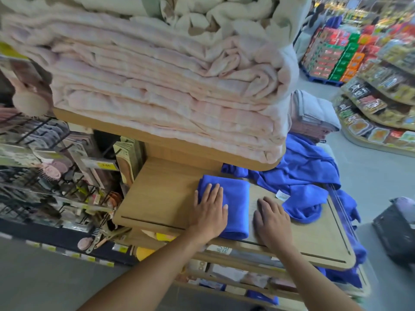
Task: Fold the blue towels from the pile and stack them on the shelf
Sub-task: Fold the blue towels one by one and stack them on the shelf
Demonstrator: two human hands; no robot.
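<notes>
1. My L hand lies flat on folded towel, fingers straight, gripping nothing
2. My R hand on shelf just beside it, fingers relaxed
3. Blue pile at shelf's right end

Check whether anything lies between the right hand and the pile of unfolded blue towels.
Nothing visible does. The right hand rests on the wooden shelf, and the pile of unfolded blue towels lies just right of it, only shelf surface between them.

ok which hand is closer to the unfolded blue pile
Right. The right hand lies flat on the shelf just beside the blue pile; the left hand presses the folded towel, farther off.
</notes>
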